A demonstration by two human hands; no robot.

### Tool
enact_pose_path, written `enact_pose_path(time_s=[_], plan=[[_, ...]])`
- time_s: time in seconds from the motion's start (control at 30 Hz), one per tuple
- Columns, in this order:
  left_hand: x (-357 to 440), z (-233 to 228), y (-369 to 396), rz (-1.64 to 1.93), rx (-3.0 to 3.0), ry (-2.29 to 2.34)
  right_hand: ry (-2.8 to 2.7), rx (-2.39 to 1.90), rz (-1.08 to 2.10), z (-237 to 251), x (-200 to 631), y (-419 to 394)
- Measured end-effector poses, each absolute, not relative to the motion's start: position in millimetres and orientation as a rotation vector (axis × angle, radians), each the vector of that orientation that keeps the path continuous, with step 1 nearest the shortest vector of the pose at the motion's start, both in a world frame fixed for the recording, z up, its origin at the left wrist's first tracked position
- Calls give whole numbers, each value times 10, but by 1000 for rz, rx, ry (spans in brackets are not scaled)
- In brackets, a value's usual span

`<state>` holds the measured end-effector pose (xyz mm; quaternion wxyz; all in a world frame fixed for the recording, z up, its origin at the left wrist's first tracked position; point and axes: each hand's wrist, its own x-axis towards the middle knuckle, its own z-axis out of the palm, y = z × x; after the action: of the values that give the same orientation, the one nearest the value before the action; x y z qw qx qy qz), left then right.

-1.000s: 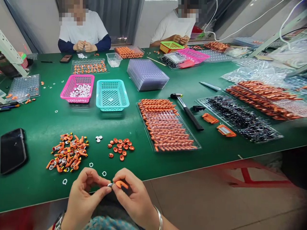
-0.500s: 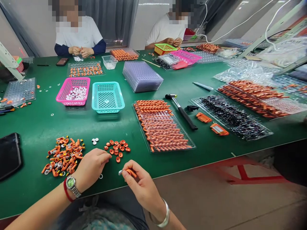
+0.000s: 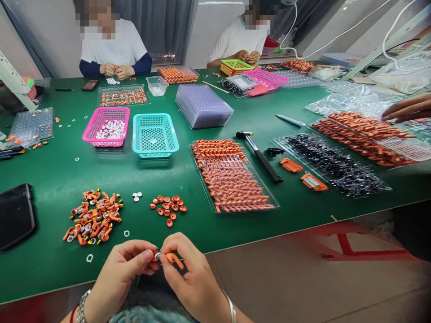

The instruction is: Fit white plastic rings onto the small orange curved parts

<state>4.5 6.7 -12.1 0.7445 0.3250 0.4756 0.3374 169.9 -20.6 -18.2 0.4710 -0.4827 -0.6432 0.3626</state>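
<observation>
Head view: at the near edge of the green table (image 3: 54, 179), the left hand (image 3: 121, 271) and right hand (image 3: 191, 278) meet, both pinching one small orange piece (image 3: 172, 258) with a metal ring at its tip. It hangs past the table's edge; I reckon a slip would drop it to the floor. Both wrists are raised and the fingers curled inward, with the orange caps (image 3: 168, 207) just beyond.

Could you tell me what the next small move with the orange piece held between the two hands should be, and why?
Probably press the small part home: the left hand pinches it against the silvery end of the orange piece, which the right hand grips. The two meet but do not look seated, though that is hard to tell.
</observation>
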Motion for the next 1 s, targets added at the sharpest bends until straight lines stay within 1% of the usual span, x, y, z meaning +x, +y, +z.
enact_pose_path(time_s=[0.2, 0.43, 0.6, 0.83, 1.0], plan=[[3, -140, -41, 804, 726, 1028, -1624, -1207, 809, -145, 1644, -232], [2, -138, -116, 1032, 1284, 1175, -1639, -1250, 810, -99, 1615, -266], [6, -178, -146, 1139, 1457, 1141, -1599, -1270, 821, -113, 1597, -290], [-4, -191, -191, 1224, 1602, 1064, -1538, -1260, 927, -116, 1572, -323], [-30, -161, -196, 1252, 1774, 998, -1460, -1218, 1157, -106, 1587, -303]])
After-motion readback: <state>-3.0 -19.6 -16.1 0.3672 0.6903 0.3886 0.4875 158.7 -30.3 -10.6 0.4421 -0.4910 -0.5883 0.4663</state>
